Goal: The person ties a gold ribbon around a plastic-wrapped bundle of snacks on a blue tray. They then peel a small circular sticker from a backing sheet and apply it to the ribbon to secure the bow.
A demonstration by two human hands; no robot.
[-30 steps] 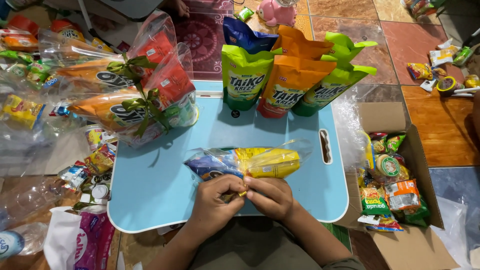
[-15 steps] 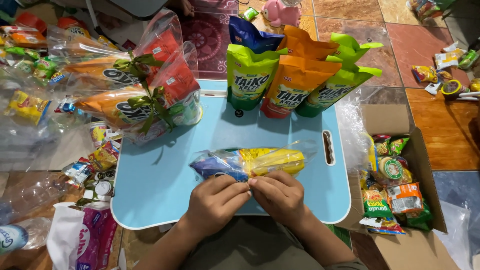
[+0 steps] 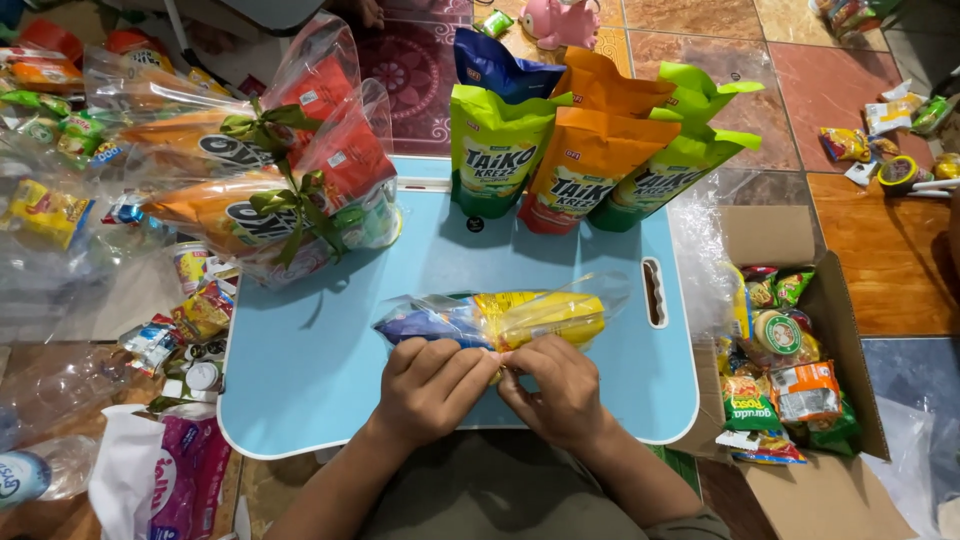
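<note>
A clear plastic bag (image 3: 500,315) filled with blue and yellow snack packets lies on its side on a light blue tray table (image 3: 330,360). My left hand (image 3: 430,385) and my right hand (image 3: 555,385) meet at the bag's near edge, fingers curled and pinching the plastic there. The exact grip point is hidden under my fingers.
Green, orange and blue snack pouches (image 3: 585,150) lean at the table's far edge. Wrapped bundles tied with green ribbon (image 3: 270,190) lie at far left. A cardboard box (image 3: 800,370) of snack packets sits to the right; loose packets and a bottle (image 3: 40,470) litter the floor left.
Both hands stayed at the bag's near edge, shifting only slightly. The camera view moved a little, so the bag and table appear slightly lower.
</note>
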